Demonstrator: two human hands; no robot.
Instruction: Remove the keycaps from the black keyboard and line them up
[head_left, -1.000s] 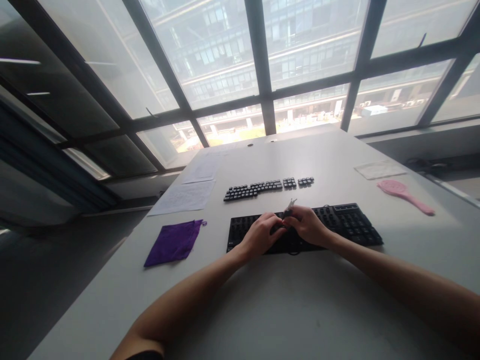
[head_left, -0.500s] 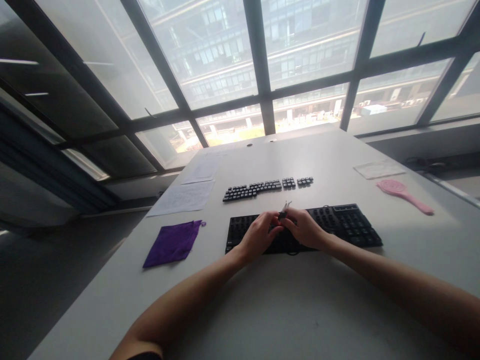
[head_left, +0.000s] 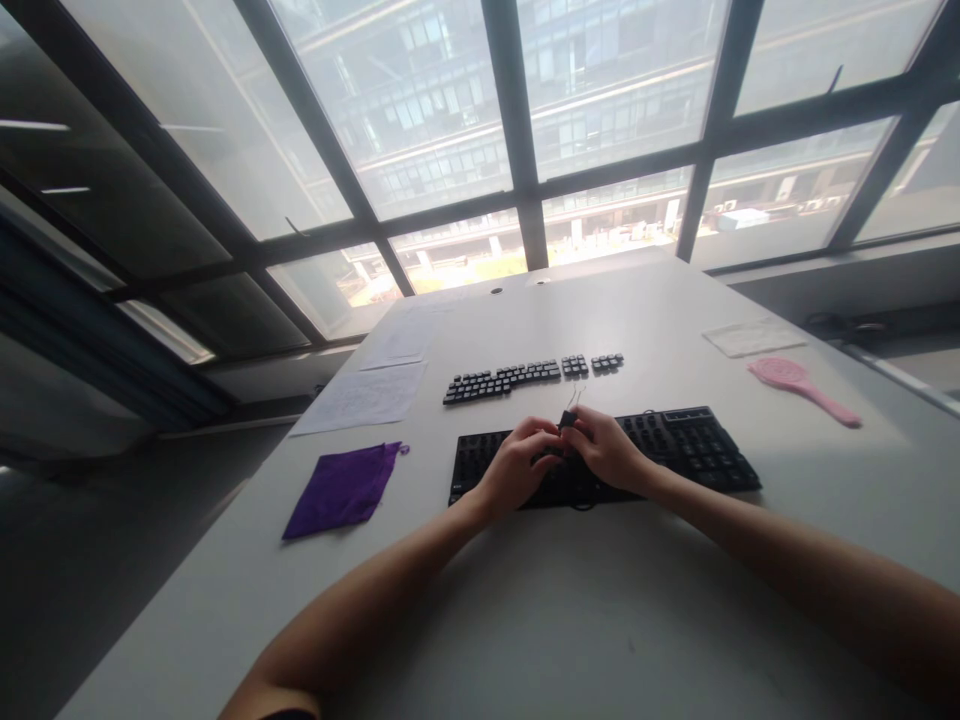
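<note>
Above the middle of a black keyboard [head_left: 694,450] my two hands come together. My right hand [head_left: 606,450] is closed on a keycap puller [head_left: 568,418], a small black piece with two thin wire prongs pointing away from me. Curled beside it, my left hand [head_left: 517,462] has its fingertips at the puller's near left side, closed on it as well. The palm-side fingers are partly hidden. Behind the keyboard, loose black keycaps [head_left: 502,380] stand in rows, with two smaller groups to their right.
A purple drawstring pouch [head_left: 341,490] lies left of the keyboard. Paper sheets [head_left: 360,398] are spread behind it. To the right lie a pink hairbrush [head_left: 802,385] and a flat clear packet [head_left: 754,338]. The white table [head_left: 525,610] reaches to the windows.
The puller has turned and risen slightly between my fingers, so its black body and separated wires show more clearly. The whole view has shifted a little; the table items stay put.
</note>
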